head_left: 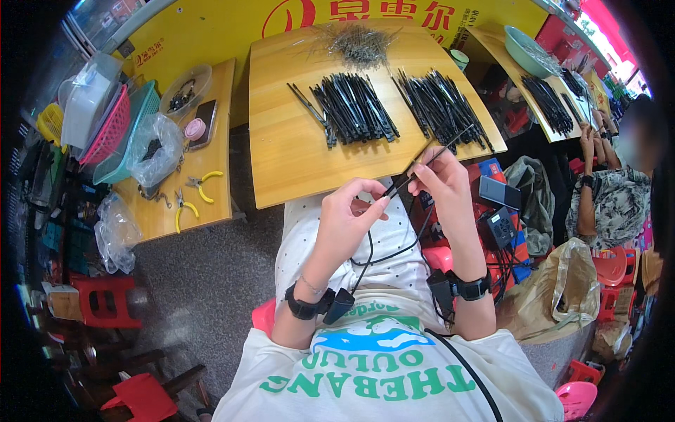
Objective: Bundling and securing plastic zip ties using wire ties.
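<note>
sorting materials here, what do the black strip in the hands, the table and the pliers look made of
The black strip, pinched by the left hand and right hand, looks like matte plastic or coated metal; too thin to tell. The table looks like pale laminated wood with visible grain. The pliers look like grey metal with glossy yellow plastic grips.

The person wears a white short-sleeved T-shirt (387, 366) with a blue and green graphic and green block lettering across the chest, and pale dotted trousers (309, 232) below it. Each wrist carries a black strap with a small black device: one on the left wrist (313, 306), one on the right wrist (464, 287). A thin bracelet sits just beyond the left strap, and black cables (394, 253) run from the devices across the lap.
</note>
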The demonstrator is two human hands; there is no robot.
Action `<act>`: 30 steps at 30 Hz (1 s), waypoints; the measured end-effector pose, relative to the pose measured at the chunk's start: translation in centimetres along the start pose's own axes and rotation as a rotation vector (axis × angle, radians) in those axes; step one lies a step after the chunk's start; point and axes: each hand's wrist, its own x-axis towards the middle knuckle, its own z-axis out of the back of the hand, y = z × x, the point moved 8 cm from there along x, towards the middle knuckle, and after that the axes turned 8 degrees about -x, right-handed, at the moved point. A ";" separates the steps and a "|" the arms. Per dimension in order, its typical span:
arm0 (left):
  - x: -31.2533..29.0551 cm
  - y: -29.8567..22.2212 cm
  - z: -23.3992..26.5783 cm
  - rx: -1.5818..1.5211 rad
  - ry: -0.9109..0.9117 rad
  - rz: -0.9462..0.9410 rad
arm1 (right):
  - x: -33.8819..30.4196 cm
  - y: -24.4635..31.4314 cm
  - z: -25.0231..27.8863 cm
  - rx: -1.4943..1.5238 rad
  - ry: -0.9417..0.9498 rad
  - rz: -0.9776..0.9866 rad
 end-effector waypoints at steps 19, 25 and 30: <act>0.8 -0.7 0.8 0.262 -0.094 -0.145 | 7.4 -0.9 2.8 -0.864 -0.130 0.092; 1.7 1.0 3.2 0.269 -0.165 -0.145 | 13.6 -4.6 8.5 -1.249 -0.334 0.061; 4.4 0.9 8.0 0.515 -0.337 -0.191 | 13.9 -4.6 6.9 -1.345 -0.344 0.077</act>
